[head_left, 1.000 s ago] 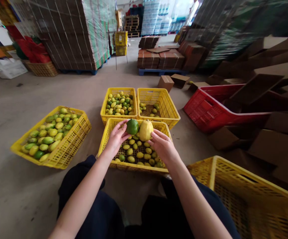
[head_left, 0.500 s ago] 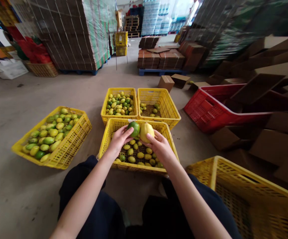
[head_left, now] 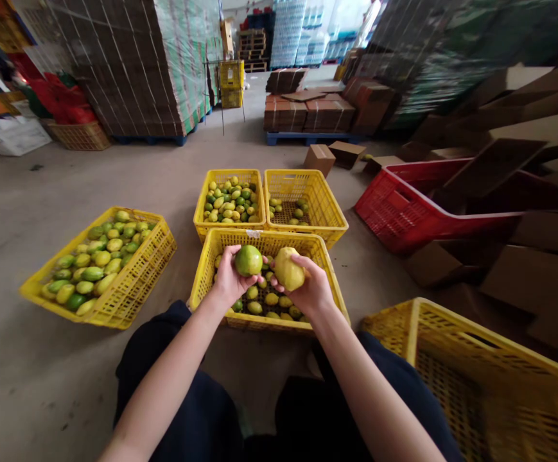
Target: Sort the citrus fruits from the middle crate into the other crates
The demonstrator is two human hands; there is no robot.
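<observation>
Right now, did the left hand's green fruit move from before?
Yes: the green fruit, in the left hand, sits lower in the view. It overlapped the far rim of the yellow crate beneath; now it shows below that rim.

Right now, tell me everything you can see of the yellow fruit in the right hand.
The yellow fruit is pale, roundish and slightly lumpy, with no cut on its visible side. The right hand holds it, thumb on its upper right side, fingertips showing at its lower left. It is held above the yellow crate, beside the green fruit but apart from it. Its far side is hidden.
</observation>
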